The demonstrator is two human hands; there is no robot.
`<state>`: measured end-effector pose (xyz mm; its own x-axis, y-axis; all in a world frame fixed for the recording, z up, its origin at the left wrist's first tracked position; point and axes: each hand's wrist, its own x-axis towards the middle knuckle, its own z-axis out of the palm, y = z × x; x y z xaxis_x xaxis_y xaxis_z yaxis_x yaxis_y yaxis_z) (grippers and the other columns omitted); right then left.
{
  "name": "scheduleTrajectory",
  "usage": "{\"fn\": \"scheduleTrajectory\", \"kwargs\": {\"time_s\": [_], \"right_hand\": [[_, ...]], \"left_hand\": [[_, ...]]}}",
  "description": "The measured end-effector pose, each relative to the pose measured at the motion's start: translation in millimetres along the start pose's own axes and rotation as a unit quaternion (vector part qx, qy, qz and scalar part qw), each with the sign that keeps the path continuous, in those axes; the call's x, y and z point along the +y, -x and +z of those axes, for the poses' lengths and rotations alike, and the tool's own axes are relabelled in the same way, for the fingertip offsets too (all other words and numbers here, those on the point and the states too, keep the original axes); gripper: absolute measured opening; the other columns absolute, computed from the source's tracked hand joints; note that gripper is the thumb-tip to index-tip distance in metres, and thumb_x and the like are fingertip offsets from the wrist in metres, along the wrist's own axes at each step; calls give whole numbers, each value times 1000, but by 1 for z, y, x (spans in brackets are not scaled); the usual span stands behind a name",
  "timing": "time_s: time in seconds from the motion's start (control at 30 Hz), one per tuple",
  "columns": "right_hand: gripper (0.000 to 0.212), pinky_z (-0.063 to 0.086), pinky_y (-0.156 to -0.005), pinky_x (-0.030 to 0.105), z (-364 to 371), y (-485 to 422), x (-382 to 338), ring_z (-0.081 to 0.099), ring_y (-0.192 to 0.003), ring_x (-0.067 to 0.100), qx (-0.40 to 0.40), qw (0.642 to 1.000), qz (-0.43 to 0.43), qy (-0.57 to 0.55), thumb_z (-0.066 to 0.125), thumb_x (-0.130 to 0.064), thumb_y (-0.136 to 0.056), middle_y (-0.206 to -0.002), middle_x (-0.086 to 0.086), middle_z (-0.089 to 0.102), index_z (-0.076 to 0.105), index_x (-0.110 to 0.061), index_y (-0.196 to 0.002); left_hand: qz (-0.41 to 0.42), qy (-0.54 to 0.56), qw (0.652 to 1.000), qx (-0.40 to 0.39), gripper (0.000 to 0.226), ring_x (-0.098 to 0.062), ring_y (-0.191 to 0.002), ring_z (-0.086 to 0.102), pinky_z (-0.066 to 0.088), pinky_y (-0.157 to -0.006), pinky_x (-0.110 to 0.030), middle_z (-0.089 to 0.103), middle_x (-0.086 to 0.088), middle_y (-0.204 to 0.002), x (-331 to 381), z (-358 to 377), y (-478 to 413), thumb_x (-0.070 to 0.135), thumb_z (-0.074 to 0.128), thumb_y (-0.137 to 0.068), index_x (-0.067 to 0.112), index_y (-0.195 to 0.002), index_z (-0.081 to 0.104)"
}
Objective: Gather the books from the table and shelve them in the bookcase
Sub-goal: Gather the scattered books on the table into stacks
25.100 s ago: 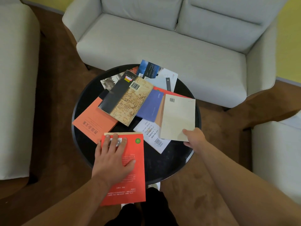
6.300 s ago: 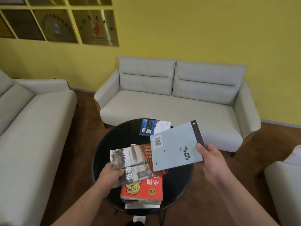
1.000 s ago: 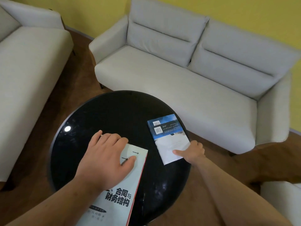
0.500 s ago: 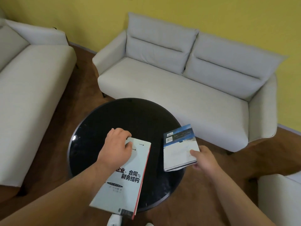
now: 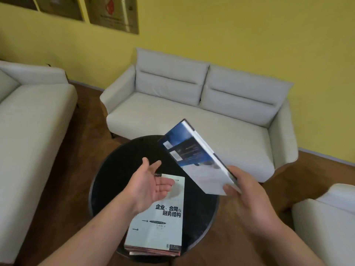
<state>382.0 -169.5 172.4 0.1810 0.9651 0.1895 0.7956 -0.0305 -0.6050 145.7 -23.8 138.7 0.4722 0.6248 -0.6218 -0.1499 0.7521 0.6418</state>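
A stack of books (image 5: 159,223) lies on the near side of the round black table (image 5: 119,169), topped by a pale book with black Chinese lettering. My left hand (image 5: 151,185) hovers palm-up over the far end of that stack, fingers spread, holding nothing. My right hand (image 5: 244,191) grips the near corner of a blue-and-white book (image 5: 197,160), which is lifted off the table and tilted up toward the sofa. The bookcase is out of view.
A light grey two-seat sofa (image 5: 201,112) stands behind the table against the yellow wall. Another grey sofa (image 5: 28,121) runs along the left, and an armchair corner (image 5: 326,217) sits at the right. Framed panels (image 5: 113,14) hang on the wall at top left. Brown floor surrounds the table.
My right hand has raised the blue-and-white book higher and tilted it up. My left hand has let go of the pale book, now lying on the stack, and turned palm-up.
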Motion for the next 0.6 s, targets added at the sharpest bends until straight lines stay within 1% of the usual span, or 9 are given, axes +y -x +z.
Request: {"fn": "scheduleTrajectory", "kwargs": {"time_s": [0.07, 0.13, 0.17, 0.27, 0.33, 0.4, 0.43, 0.47, 0.6], "right_hand": [[43, 59, -82, 28, 6, 1, -5, 55, -99, 8, 50, 979, -143, 140, 71, -25, -92, -115, -13, 68, 51, -37, -129], [53, 59, -81, 36, 19, 1, -3, 55, -106, 17, 70, 942, -258, 201, 84, -26, -78, -121, 6, 73, 56, -22, -122], [60, 58, -83, 38, 25, 1, 1, 55, -110, 22, 72, 942, -255, 206, 91, -25, -71, -126, 10, 70, 56, -21, -120], [63, 50, -99, 37, 48, -3, -1, 46, -128, 25, 97, 984, -47, 138, 91, -20, -72, -146, 7, 48, 58, -30, -124], [56, 50, -105, 37, 58, -8, -18, 53, -128, 19, 102, 971, 191, -97, 76, -15, -90, -150, 0, 47, 50, -35, -136], [36, 59, -95, 43, 65, -14, -31, 71, -111, 23, 61, 837, 359, -408, 54, -12, -103, -134, 8, 66, 49, -22, -138], [27, 60, -91, 47, 69, -16, -38, 75, -103, 27, 26, 778, 398, -485, 47, -15, -106, -121, 11, 74, 54, -13, -132], [26, 60, -89, 48, 74, -15, -44, 77, -98, 28, -14, 758, 417, -502, 44, -21, -108, -112, 10, 78, 59, -11, -125], [23, 57, -66, 21, 102, -6, -50, 72, -96, 12, -45, 850, 404, -333, 57, -31, -103, -117, -5, 71, 56, -23, -125]], "left_hand": [[-48, 125, 985, -106, 86, -31, -71, 72, 61, -56, -36, 72, -27, -105, 7, -19, 3, 80, 19, -88, 21, -137, 57], [-70, 177, 973, -130, 85, -42, -90, 73, 62, -70, -51, 67, -27, -123, 13, -31, 11, 78, 27, -89, 14, -130, 66], [-61, 181, 972, -135, 76, -44, -95, 72, 59, -76, -54, 67, -26, -124, 15, -37, 14, 71, 35, -91, 11, -123, 70], [14, 137, 975, -173, 53, -39, -97, 69, 56, -84, -51, 63, -23, -120, 13, -59, 17, 34, 76, -75, 8, -121, 70], [16, 134, 972, -192, 71, -42, -104, 65, 56, -86, -53, 60, -25, -126, 9, -71, 19, 13, 85, -59, 10, -128, 66], [5, 97, 978, -186, 80, -46, -112, 63, 58, -86, -55, 59, -25, -135, -1, -77, 21, 1, 80, -56, 19, -132, 64], [6, 67, 982, -174, 79, -47, -114, 62, 58, -84, -56, 59, -25, -136, -5, -77, 23, -2, 75, -60, 24, -133, 63], [10, 38, 986, -160, 75, -47, -115, 62, 57, -84, -56, 60, -24, -135, -10, -75, 26, -5, 69, -66, 29, -132, 62], [32, -112, 990, -78, 66, -31, -115, 67, 56, -95, -53, 69, -7, -126, -32, -67, 36, -9, 61, -87, 38, -133, 52]]}}
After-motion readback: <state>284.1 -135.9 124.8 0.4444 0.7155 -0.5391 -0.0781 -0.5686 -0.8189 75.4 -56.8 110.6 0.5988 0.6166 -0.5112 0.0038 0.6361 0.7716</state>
